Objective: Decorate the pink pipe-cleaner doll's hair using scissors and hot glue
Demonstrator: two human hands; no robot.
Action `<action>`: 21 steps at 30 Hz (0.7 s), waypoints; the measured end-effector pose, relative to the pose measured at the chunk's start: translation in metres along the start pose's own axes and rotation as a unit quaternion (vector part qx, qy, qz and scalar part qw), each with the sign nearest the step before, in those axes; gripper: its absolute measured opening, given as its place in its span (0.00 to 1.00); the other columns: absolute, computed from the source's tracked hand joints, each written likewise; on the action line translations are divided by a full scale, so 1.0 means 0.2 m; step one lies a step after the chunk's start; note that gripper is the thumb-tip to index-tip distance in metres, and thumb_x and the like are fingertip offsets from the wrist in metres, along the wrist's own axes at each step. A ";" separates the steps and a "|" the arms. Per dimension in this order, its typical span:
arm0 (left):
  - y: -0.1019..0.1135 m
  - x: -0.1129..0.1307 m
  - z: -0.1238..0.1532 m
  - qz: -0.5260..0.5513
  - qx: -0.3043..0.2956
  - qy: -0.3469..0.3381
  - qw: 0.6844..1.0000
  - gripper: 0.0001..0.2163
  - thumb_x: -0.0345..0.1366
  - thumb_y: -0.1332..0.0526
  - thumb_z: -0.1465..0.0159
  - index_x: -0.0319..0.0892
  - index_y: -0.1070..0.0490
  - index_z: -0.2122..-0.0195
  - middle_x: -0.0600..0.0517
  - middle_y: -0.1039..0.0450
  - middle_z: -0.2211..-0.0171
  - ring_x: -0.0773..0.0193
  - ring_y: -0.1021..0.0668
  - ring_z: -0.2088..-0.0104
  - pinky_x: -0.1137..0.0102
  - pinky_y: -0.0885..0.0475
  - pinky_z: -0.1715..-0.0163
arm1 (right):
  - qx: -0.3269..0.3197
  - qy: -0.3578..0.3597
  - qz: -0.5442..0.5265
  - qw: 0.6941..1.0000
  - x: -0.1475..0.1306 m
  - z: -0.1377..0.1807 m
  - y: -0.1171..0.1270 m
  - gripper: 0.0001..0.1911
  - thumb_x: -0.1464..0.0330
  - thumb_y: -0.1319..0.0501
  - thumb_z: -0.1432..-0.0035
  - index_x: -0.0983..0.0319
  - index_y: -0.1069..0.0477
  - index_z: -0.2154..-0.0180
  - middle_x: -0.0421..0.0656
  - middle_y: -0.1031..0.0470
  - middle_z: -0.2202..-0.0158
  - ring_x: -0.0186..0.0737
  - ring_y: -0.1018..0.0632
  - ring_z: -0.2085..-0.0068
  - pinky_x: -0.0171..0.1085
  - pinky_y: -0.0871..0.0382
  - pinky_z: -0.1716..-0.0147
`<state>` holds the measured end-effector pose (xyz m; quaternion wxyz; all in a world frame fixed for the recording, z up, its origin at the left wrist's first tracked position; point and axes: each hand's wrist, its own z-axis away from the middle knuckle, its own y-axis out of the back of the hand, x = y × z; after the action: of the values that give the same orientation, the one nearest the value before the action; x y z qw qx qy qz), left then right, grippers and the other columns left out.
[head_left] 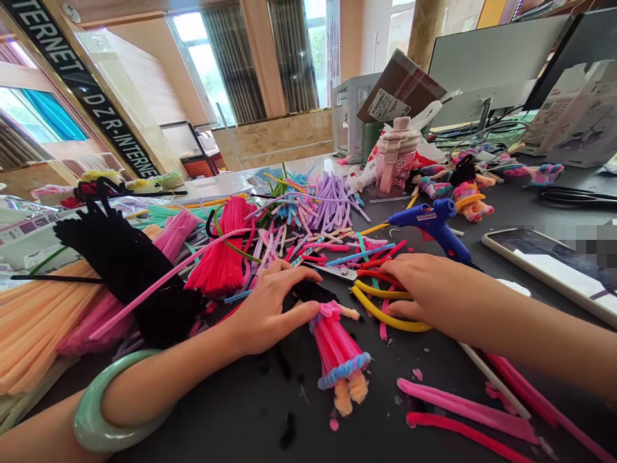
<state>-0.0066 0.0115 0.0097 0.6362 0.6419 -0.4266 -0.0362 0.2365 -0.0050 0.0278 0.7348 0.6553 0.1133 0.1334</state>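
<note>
A small doll [339, 350] made of pink pipe cleaners, with a blue-trimmed skirt and black hair, lies on the dark table [231, 411]. My left hand [270, 308] rests on the doll's head end, fingers curled, thumb against its pink collar. My right hand [427, 289] lies palm down over yellow pipe cleaners [385, 315] and red ones, fingers bent onto them. Scissors [332, 272] lie between the two hands. A blue glue gun [436, 225] stands just beyond my right hand.
Heaps of pipe cleaners in black [125, 263], pink, orange [33, 321], purple [330, 202] and green cover the left and middle. A phone [554, 267] lies at right. Finished dolls [465, 190], a pink bottle [395, 154], boxes and black scissors [578, 195] stand behind. Loose pink stems [457, 411] lie near me.
</note>
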 end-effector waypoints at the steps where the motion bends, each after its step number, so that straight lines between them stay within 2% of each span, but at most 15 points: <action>1: 0.01 -0.01 0.00 -0.006 -0.029 -0.022 0.999 0.20 0.49 0.45 0.40 0.42 0.31 0.53 0.47 0.29 0.57 0.53 0.32 0.56 0.60 0.38 0.53 | 0.007 0.011 -0.011 1.000 0.01 -0.01 -0.01 0.10 0.65 0.41 0.45 0.63 0.29 0.62 0.50 0.24 0.58 0.51 0.24 0.56 0.44 0.32 0.60; 4: 0.03 -0.04 -0.02 -0.017 -0.078 -0.071 0.994 0.24 0.53 0.40 0.44 0.43 0.32 0.51 0.47 0.30 0.54 0.53 0.34 0.54 0.61 0.40 0.51 | 0.012 0.029 -0.031 0.999 0.04 -0.05 -0.04 0.12 0.64 0.40 0.46 0.63 0.29 0.60 0.50 0.24 0.56 0.52 0.25 0.54 0.43 0.33 0.58; 8: 0.04 -0.07 -0.03 -0.012 -0.080 -0.089 0.993 0.27 0.56 0.35 0.50 0.42 0.30 0.55 0.48 0.29 0.59 0.55 0.34 0.56 0.64 0.39 0.54 | 0.006 0.016 -0.038 0.999 0.06 -0.06 -0.03 0.12 0.62 0.40 0.47 0.62 0.29 0.62 0.49 0.24 0.58 0.52 0.25 0.54 0.42 0.34 0.60; 11: 0.04 -0.06 -0.03 -0.019 -0.055 -0.110 0.992 0.26 0.57 0.34 0.52 0.41 0.29 0.61 0.50 0.29 0.64 0.56 0.34 0.59 0.65 0.40 0.56 | 0.004 -0.010 -0.048 0.999 0.06 -0.05 -0.02 0.12 0.61 0.40 0.50 0.62 0.28 0.65 0.47 0.24 0.64 0.49 0.24 0.61 0.40 0.34 0.66; 13: 0.04 -0.05 -0.03 -0.029 -0.027 -0.119 0.992 0.26 0.56 0.33 0.53 0.41 0.29 0.63 0.50 0.28 0.65 0.57 0.33 0.60 0.64 0.40 0.56 | 0.013 -0.029 -0.064 0.997 0.05 -0.05 -0.01 0.13 0.61 0.40 0.52 0.63 0.28 0.65 0.47 0.24 0.64 0.48 0.24 0.62 0.39 0.35 0.67; 17: 0.03 -0.05 -0.02 -0.039 0.024 -0.141 0.989 0.25 0.55 0.32 0.53 0.40 0.30 0.63 0.49 0.28 0.65 0.58 0.32 0.61 0.64 0.40 0.55 | 0.032 -0.046 -0.098 0.994 0.04 -0.06 0.00 0.15 0.63 0.40 0.56 0.63 0.28 0.65 0.47 0.24 0.64 0.47 0.25 0.63 0.37 0.35 0.69; 21: 0.02 -0.06 -0.02 -0.016 0.056 -0.143 0.988 0.25 0.52 0.30 0.54 0.41 0.31 0.62 0.49 0.29 0.65 0.58 0.31 0.62 0.65 0.37 0.56 | 0.064 -0.028 -0.108 0.992 0.05 -0.06 0.03 0.10 0.65 0.41 0.58 0.62 0.29 0.70 0.42 0.25 0.72 0.42 0.25 0.71 0.36 0.36 0.75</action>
<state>-0.0146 0.0222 0.0065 0.5312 0.6715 -0.5039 -0.1143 0.2419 0.0106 0.0323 0.7043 0.6885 0.1709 0.0276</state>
